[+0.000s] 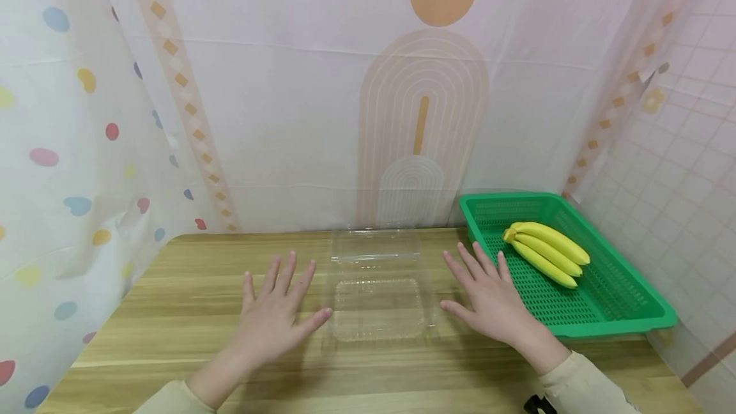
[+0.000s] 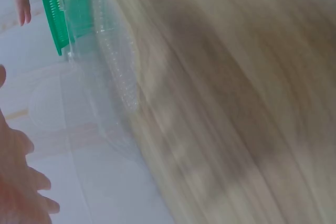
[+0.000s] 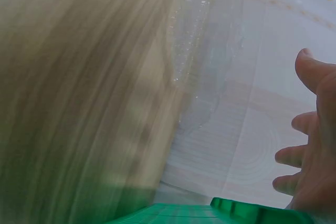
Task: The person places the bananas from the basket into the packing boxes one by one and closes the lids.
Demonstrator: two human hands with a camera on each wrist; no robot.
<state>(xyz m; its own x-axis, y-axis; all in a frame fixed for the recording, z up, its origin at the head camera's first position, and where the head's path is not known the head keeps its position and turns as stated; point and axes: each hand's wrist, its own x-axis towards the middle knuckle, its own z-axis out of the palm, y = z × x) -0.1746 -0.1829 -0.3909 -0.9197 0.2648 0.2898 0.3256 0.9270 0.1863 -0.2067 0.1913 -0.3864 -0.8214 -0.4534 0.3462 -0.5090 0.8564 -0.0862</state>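
Head view: a clear plastic box (image 1: 378, 308) is seen on a wooden table (image 1: 190, 312), flanked by a left hand (image 1: 267, 324) and a right hand (image 1: 491, 302), fingers spread apart and nothing gripped; bananas (image 1: 543, 251) are held in a green basket (image 1: 618, 326) at right. Such thin-looking plastic would probably be best steadied from both sides at once, lightly and low on the walls, so that it is neither buckled nor slid. Its see-through edges are easily misjudged, so contact is better confirmed by feel. From above, the left thumb (image 1: 316, 322) appears to be almost at the box's edge; by the left wrist view, hand and box are shown apart, the hand raised off the table. The bananas are shown by neither wrist view.
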